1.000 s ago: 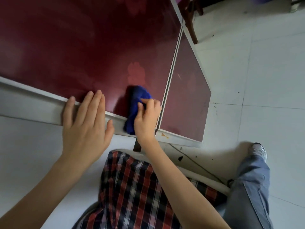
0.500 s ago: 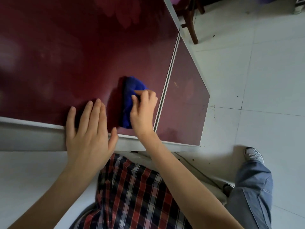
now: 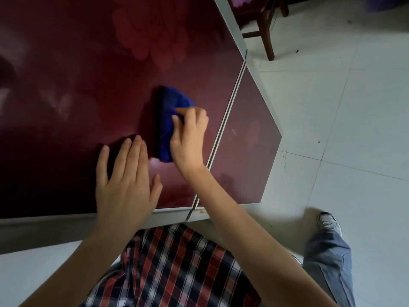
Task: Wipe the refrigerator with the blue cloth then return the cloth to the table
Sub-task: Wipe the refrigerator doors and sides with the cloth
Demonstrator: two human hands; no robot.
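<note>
The right hand [image 3: 188,140] hides part of the cloth [image 3: 169,103], curled fingers gripping it against the refrigerator [image 3: 77,74]; the left hand [image 3: 126,185] presses flat.

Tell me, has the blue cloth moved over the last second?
Yes. The blue cloth has slid away from the silver edge, further onto the red door.

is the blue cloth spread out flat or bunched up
Bunched up: the blue cloth is a thick wad gripped by the right hand against the refrigerator door, not a flat sheet.
</note>
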